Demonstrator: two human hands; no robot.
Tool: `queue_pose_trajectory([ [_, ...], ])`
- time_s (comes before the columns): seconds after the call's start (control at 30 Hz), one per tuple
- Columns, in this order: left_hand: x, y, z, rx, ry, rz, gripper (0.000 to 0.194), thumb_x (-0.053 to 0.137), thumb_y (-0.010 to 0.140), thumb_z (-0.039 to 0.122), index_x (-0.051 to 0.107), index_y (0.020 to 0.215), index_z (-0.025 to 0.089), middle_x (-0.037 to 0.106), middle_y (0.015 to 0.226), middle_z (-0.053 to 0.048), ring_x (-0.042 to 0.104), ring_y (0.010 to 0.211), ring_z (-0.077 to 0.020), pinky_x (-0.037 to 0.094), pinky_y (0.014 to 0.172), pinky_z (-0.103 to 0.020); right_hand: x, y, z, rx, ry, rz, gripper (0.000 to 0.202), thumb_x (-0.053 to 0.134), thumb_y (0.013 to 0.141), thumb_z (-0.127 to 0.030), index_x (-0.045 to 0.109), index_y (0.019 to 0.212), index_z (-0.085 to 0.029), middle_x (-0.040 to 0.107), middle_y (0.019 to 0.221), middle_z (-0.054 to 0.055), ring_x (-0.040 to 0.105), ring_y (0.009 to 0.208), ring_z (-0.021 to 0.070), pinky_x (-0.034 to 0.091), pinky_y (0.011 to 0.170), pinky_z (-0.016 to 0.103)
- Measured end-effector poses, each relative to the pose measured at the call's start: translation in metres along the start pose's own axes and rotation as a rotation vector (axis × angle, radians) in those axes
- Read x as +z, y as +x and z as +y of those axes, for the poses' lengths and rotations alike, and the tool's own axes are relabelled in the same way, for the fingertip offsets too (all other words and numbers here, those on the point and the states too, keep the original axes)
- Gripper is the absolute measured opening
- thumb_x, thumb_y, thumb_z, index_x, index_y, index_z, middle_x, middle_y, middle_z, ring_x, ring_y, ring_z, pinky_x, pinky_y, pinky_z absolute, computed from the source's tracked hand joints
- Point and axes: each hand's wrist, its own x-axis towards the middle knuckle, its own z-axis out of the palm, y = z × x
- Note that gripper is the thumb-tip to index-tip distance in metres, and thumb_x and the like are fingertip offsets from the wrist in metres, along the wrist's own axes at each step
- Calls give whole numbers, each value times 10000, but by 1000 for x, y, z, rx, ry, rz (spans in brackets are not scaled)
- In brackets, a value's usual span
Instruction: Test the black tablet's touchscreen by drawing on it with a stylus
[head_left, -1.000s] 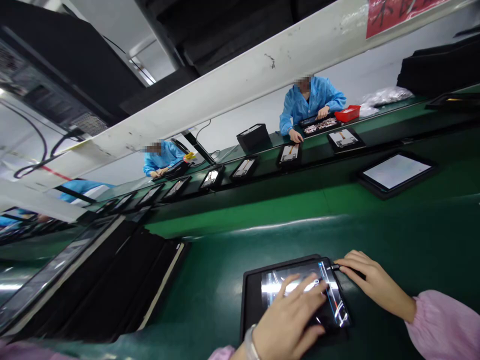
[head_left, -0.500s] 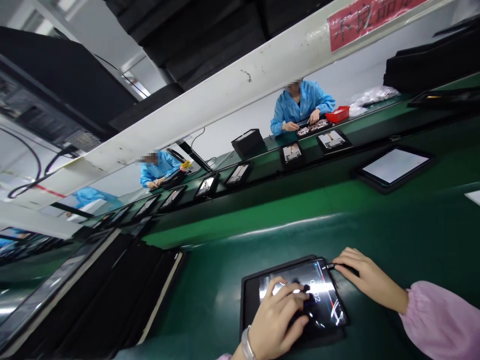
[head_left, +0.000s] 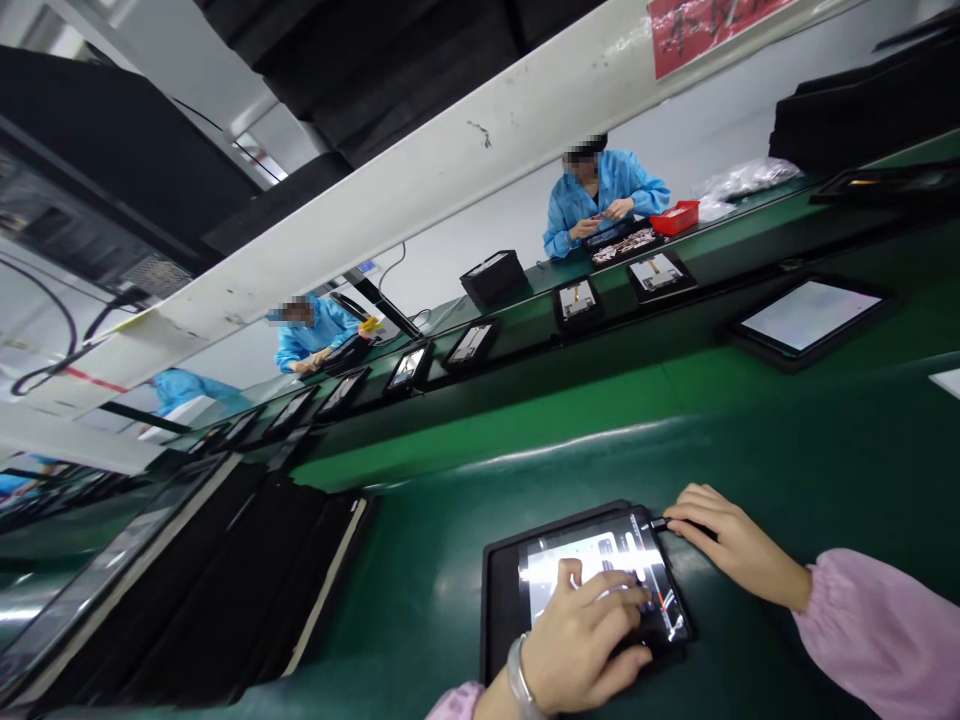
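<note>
On the near edge of the green conveyor belt [head_left: 525, 470], seen from the head camera, a tablet [head_left: 585, 590] lies flat in a black tray, its screen lit. The left hand [head_left: 581, 645] rests on the lower part of the screen with its fingers spread and bent, fingertips touching the glass; it grips nothing. A metal bracelet [head_left: 517, 675] circles its wrist, and a pink cuff shows below. The right hand [head_left: 731, 545] lies at the tablet's upper right corner, fingers curled down over a thin dark cable or stylus [head_left: 664, 523] whose end meets that corner; whether it pinches it or only presses on it I cannot tell. Beyond, well apart, a second tablet [head_left: 810, 315] with a white screen lies on the belt. On the far belt stands a row of small screens in trays [head_left: 577, 300], with a red bin [head_left: 675, 216] beside a worker in a blue coat [head_left: 600, 200]. Another worker in blue [head_left: 311, 335] sits further left.
</note>
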Motion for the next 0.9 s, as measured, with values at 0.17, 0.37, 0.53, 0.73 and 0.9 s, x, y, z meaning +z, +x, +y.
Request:
queue_pose_trajectory([
  [0.17, -4, -7, -2, -32, 7, 13, 267, 273, 1089, 355, 477, 1101, 183, 725, 1162, -124, 643, 1152, -262, 431, 850, -401, -1, 2, -2, 7, -6, -5, 437, 364, 1204, -506, 659, 1052, -221, 622, 959, 30, 559, 918, 265, 352, 911, 428],
  [0.37, 0, -3, 2, 19, -8, -37, 287, 277, 1092, 374, 494, 1090, 186, 731, 1170, -94, 649, 1158, -244, 425, 860, -391, -2, 2, -6, 13, -17, -7, 408, 364, 1195, -436, 663, 1033, -212, 631, 944, 53, 564, 910, 279, 375, 890, 434],
  [0.53, -3, -1, 0, -74, 34, -16, 279, 302, 1084, 368, 506, 1110, 180, 706, 1229, -109, 621, 1192, -253, 381, 911, -414, -2, 2, -5, 9, -29, -3, 397, 371, 1192, -429, 661, 1032, -211, 630, 939, 43, 568, 911, 277, 376, 886, 428],
  [0.73, -2, -3, -11, -282, 94, -112, 219, 513, 991, 326, 522, 1160, 187, 632, 1362, -119, 494, 1319, -321, 343, 948, -469, -1, 2, -1, 45, -45, -20, 456, 343, 1193, -475, 667, 1019, -205, 628, 922, 42, 567, 898, 276, 377, 871, 435],
  [0.9, 8, -1, -14, -312, 78, -170, 233, 518, 1011, 370, 526, 1165, 195, 605, 1405, -117, 457, 1349, -332, 325, 982, -500, -1, 2, -1, 56, -52, -24, 465, 335, 1188, -477, 666, 1006, -206, 634, 916, 52, 569, 897, 283, 384, 865, 441],
])
